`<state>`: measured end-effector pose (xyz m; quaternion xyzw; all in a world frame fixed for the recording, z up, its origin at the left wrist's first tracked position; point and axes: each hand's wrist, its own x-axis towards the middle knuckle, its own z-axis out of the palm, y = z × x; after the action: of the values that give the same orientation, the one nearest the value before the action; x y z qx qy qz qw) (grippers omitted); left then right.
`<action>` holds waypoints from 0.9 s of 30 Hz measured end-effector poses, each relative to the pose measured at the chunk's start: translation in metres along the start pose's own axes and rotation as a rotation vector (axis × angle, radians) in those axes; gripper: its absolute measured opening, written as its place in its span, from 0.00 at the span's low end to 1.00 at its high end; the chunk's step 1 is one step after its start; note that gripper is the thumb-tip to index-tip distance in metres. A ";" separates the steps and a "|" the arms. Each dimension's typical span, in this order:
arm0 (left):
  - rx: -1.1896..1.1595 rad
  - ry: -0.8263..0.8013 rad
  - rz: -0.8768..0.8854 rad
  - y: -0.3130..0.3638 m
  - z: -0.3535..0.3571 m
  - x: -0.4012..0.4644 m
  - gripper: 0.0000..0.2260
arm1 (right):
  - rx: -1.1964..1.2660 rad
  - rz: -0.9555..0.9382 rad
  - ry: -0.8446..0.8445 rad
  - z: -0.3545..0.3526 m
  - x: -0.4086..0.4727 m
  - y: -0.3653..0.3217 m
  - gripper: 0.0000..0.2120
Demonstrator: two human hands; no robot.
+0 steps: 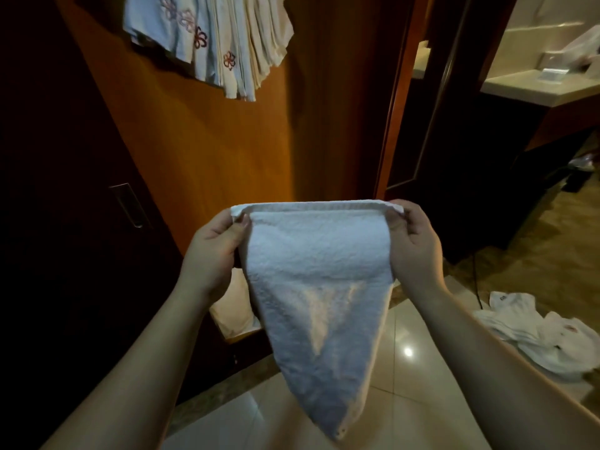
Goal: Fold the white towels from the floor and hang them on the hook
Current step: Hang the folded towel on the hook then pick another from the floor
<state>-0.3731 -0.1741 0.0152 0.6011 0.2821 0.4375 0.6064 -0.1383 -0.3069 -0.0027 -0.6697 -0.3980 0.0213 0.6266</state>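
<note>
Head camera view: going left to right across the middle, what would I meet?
Metal door handle → left hand → white towel held up between both hands → right hand → heap of white towels on the floor.

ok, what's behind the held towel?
Behind the towel: wooden panel above, glossy floor tiles below. The panel's base and the floor directly behind the towel are hidden.

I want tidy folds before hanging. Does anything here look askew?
Yes: the white towel, held by the left hand and right hand, tapers to a lopsided point instead of hanging square.
</note>
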 end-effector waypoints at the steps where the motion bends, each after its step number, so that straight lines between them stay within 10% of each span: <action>1: 0.004 0.013 -0.004 0.002 0.004 0.000 0.10 | 0.026 0.021 -0.039 -0.005 0.005 0.002 0.05; 5: 0.007 0.047 -0.008 0.009 0.020 -0.003 0.10 | 0.383 0.215 -0.452 -0.025 0.023 0.015 0.30; 9: 0.018 0.058 -0.039 0.008 0.032 -0.010 0.10 | 0.808 0.544 -0.809 -0.038 0.030 0.030 0.28; 27: -0.007 0.292 -0.145 -0.035 0.058 -0.001 0.11 | 0.710 0.655 -0.488 -0.013 0.021 0.059 0.13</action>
<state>-0.3166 -0.1992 -0.0119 0.5072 0.4084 0.4761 0.5910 -0.0864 -0.2999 -0.0406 -0.4815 -0.2708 0.5036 0.6643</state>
